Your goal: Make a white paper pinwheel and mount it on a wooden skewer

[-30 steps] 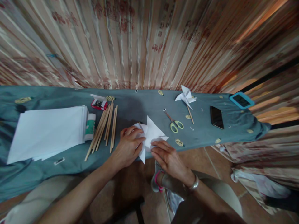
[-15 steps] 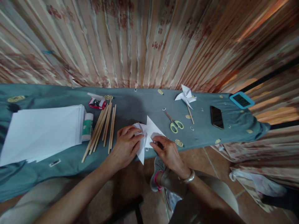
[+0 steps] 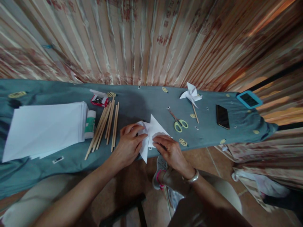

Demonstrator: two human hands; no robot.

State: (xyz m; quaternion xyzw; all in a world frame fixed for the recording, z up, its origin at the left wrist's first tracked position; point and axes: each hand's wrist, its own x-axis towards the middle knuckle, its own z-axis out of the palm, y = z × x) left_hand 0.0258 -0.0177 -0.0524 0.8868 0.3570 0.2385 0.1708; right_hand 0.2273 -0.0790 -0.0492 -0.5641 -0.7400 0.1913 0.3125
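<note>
Between my hands, at the front edge of the cloth-covered table, lies a white paper pinwheel (image 3: 157, 127) with pointed blades spread out. My left hand (image 3: 129, 142) grips its left side, fingers bent over a folded blade. On the right-hand blade, my right hand (image 3: 169, 149) pinches the paper near the lower edge, thumb and fingers close together. My fingers partly cover the pinwheel's middle. A finished-looking pinwheel on a wooden stick (image 3: 191, 94) lies farther back to the right. Scissors with light green handles (image 3: 178, 123) rest just right of the paper.
Left of my hands are loose wooden sticks (image 3: 101, 127), a glue stick (image 3: 90, 124), a stack of white paper (image 3: 44, 129) and a small red box of pins (image 3: 99, 99). A phone (image 3: 222, 116) and a blue-framed timer (image 3: 249, 99) lie right. Curtains hang behind the table.
The camera view has shifted slightly. My right fingers have come closer together on the right blade, while my left hand keeps its hold on the pinwheel.
</note>
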